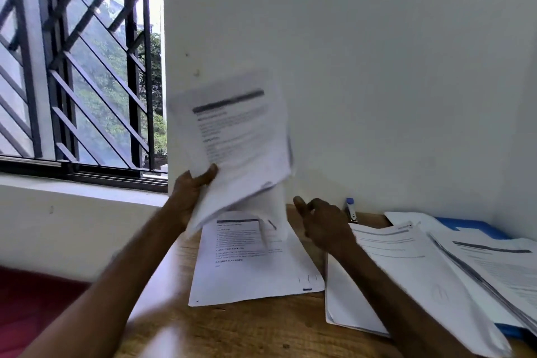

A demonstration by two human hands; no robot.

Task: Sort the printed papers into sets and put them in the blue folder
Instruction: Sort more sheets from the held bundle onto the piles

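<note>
A white wall [377, 67] and a barred window [81, 67] stand behind a wooden table [247, 328].

Progress: sorting is judged to be under way, with filing not yet done. The blue folder [470, 225] lies at the right end of the table, mostly covered by paper piles [421, 264].

The left hand [191, 192] grips a raised sheaf [238, 136] by its lower edge. The right hand [322, 227] hovers over the table, fingers loosely curled, and nothing is seen in it.

Count:
- One raised sheaf.
- One centre sheet [255, 270], with paper standing at its far end.
- At least two overlapping piles at right.
- One folder.
- One stapler [350, 209] by the wall.

The sheets in each pile cannot be counted.
</note>
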